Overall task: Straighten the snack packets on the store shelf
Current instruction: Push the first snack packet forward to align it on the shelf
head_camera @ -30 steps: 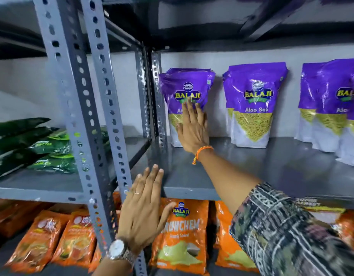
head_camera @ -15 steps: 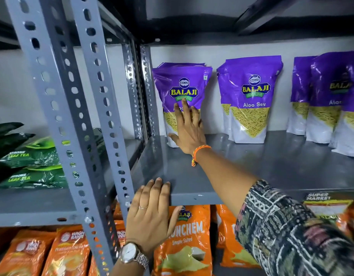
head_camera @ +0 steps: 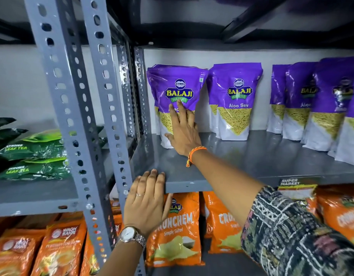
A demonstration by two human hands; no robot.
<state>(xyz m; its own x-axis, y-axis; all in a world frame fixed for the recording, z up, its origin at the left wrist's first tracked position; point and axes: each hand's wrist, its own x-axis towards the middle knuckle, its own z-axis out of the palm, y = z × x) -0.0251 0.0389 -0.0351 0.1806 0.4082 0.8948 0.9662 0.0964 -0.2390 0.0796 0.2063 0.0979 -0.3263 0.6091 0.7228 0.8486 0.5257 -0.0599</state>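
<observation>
The right hand (head_camera: 183, 136) lay flat and unclenched, fingers extended and pressed against the lower front face of the leftmost purple foil snack packet marked "Balaji Wafers" (head_camera: 177, 92); the thumb pointed left near the packet's white base. It grasped nothing. An orange thread band (head_camera: 194, 154) circled that wrist, and a dark patterned sleeve (head_camera: 295, 232) covered the upper forearm.

The left hand (head_camera: 147, 202) rested palm-down with fingers together, their tips hooked over the front lip of the grey metal shelf (head_camera: 241, 162); no item was held. A thin ring (head_camera: 140, 194) was on one finger and a metal-strapped wristwatch (head_camera: 132, 236) on the wrist.

The pressed packet stood upright at the shelf's far left rear, just beside the perforated grey steel upright (head_camera: 141, 90). A second purple "Aloo Sev" packet (head_camera: 235, 100) stood upright to its right, near it but apart. A further group of purple packets (head_camera: 319, 104) stood at the right, overlapping one another and stepping forward toward the shelf front.

On the tier beneath stood orange "Crunchem" crisp bags (head_camera: 176, 232). In the adjoining left bay, green leaf tea packets (head_camera: 32, 156) lay flat and stacked, with orange "Wagh Bakri" tea pouches (head_camera: 60, 246) below.
</observation>
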